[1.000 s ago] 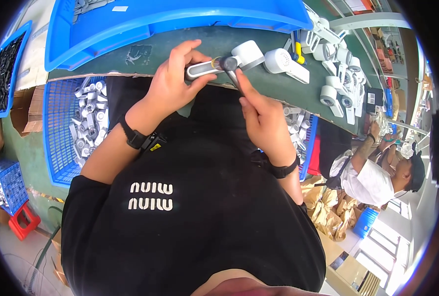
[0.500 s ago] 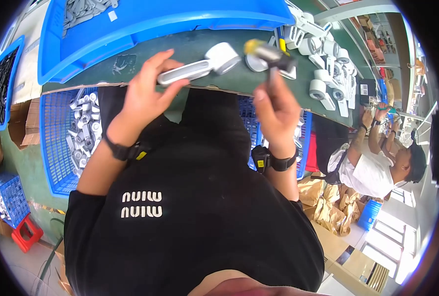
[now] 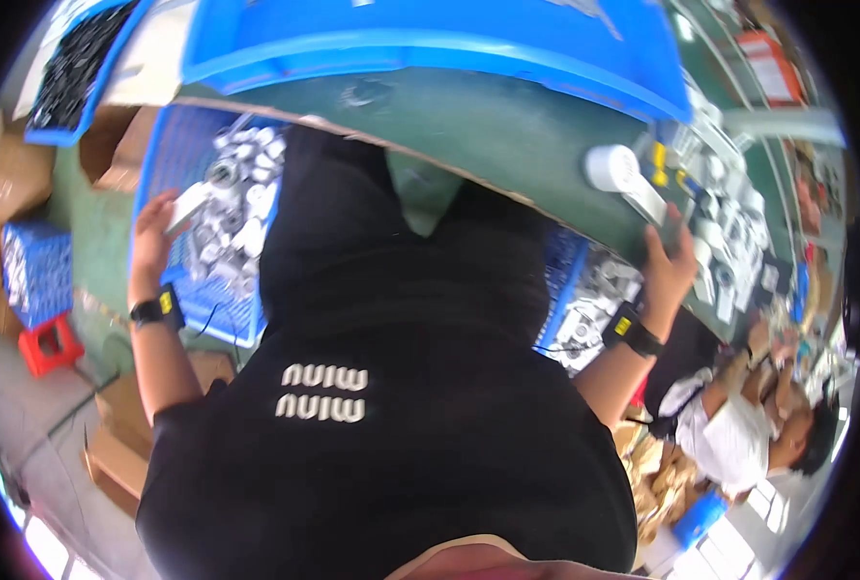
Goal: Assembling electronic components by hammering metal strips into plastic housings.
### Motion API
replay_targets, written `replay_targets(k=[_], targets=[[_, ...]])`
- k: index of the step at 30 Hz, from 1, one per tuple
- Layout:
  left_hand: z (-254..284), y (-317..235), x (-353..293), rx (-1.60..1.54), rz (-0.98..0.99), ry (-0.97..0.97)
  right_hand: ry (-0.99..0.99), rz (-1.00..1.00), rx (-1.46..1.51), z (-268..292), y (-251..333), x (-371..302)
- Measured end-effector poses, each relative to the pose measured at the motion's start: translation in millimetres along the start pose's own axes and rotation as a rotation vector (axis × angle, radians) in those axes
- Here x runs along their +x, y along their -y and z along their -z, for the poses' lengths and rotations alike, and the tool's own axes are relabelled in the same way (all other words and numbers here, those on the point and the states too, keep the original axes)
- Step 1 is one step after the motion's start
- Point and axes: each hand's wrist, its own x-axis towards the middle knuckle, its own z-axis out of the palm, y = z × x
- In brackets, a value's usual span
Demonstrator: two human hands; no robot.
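My left hand (image 3: 155, 237) is out at the left, above a blue basket (image 3: 154, 155) filled with white and grey parts. Its fingers are closed on the pale handle of a white part (image 3: 190, 205), whose far end blends into the pile. At the right edge of the green table, the fingers of my right hand (image 3: 670, 271) close around the handle end of another white part with a round head (image 3: 612, 169). That head points away from me, over the tabletop. Beside it a yellow-ended tool (image 3: 660, 164) lies near a heap of white parts (image 3: 734, 208).
A large blue tray (image 3: 430, 53) lines the back of the green table (image 3: 488, 145). Under the right side stands a second blue basket (image 3: 563, 280) with parts. A tray of black pieces (image 3: 82, 68), a red stool (image 3: 51, 345) and cartons (image 3: 120, 425) are left. A co-worker (image 3: 725, 435) sits right.
My left hand has gone from the table to the left basket with its white part. My right hand no longer holds the hammer; it has moved right to another white part. The view has shifted.
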Motion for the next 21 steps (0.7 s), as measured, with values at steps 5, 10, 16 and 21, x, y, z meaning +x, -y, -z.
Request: replay_targets(k=[5, 10, 16, 21], targets=[[85.8, 175.9, 18.7, 0.523, 0.232, -0.508, 0.175, 0.147, -0.196, -7.5, 12.5, 1.7], [55.1, 257.1, 2.4, 1.067, 0.28, -0.386, 0.162, -0.062, 0.148, -23.7, 40.1, -19.8], [22.1, 288.3, -21.9, 0.972, 0.226, -0.319, 0.432, -0.226, 0.615, -55.3, 71.0, -20.7], [-18.1, 235.2, -13.0, 1.007, 0.018, -0.361, 0.501, -0.295, 0.61, -94.0, 111.0, -9.7]])
